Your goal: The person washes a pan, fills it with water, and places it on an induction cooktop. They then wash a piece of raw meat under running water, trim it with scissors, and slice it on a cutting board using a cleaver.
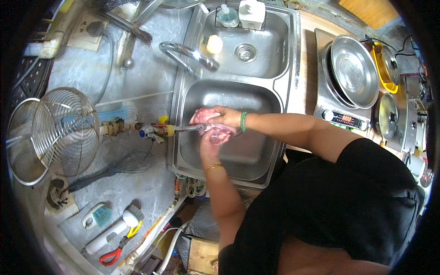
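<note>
A piece of raw pink meat (202, 116) is held over the near basin of a steel double sink (256, 156). My right hand (226, 117), with a green beaded bracelet at the wrist, grips it from above and the right. From below, my left hand (209, 145), with a gold bangle on its wrist, is closed around its lower part. The meat sits at the end of the wall tap (158, 131), where what looks like a stream of water meets it. Some fingertips are hidden behind the meat.
A curved faucet (188, 52) reaches over the far basin, where a yellow-white sponge (214, 45) lies. Wire strainers (68, 130), a whisk (123, 167), brushes (100, 215) and red-handled scissors (111, 256) hang at left. Metal pans (353, 68) stand on an induction cooker (343, 118) at right.
</note>
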`<state>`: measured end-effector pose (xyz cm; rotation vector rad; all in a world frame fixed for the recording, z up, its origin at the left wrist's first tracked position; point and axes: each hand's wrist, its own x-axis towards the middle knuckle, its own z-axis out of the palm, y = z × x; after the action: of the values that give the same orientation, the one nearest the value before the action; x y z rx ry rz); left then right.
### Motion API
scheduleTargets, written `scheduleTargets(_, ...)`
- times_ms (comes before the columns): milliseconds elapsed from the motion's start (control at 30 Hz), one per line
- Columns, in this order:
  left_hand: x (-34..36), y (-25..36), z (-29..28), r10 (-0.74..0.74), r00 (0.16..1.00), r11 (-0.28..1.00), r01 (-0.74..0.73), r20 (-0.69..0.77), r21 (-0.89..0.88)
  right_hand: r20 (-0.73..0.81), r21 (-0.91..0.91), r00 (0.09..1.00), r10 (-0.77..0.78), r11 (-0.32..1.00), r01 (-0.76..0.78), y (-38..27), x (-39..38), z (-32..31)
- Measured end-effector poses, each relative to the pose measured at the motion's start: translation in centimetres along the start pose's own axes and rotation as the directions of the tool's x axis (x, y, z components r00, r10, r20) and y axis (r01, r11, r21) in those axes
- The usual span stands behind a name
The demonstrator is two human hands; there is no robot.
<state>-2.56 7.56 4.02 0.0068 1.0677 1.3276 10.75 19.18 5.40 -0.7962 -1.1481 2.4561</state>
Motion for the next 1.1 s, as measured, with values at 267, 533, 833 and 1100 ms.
scheduleTargets(267, -0.8, -1.7, -1.5, -0.062, 0.998, 0.998, 0.062, 0.004, -0.032, 0.159, -0.331, 0.985, -0.07, 0.936, 0.12, -1.4, -2.3, -2.2)
scheduleTargets(533, -0.9, -1.2, -1.2, -0.185, 0.974, 0.976, 0.167, 0.131, 0.141, 0.301, -0.84, 0.916, -0.263, 0.38, 0.386, -2.0, -0.3, -2.2)
scheduleTargets(833, -0.3, -0.8, -2.2, 0.146, 0.989, 0.855, -0.123, -0.006, 0.504, 0.082, -0.824, 0.98, 0.181, 0.565, -0.035, -1.9, 0.8, -2.7)
scheduleTargets(1100, -1.4, -3.8, 2.2, 0.389, 0.903, 0.725, -0.18, -0.18, 0.665, -0.043, -0.673, 0.971, 0.234, 0.712, -0.201, 1.7, 0.0, -3.4)
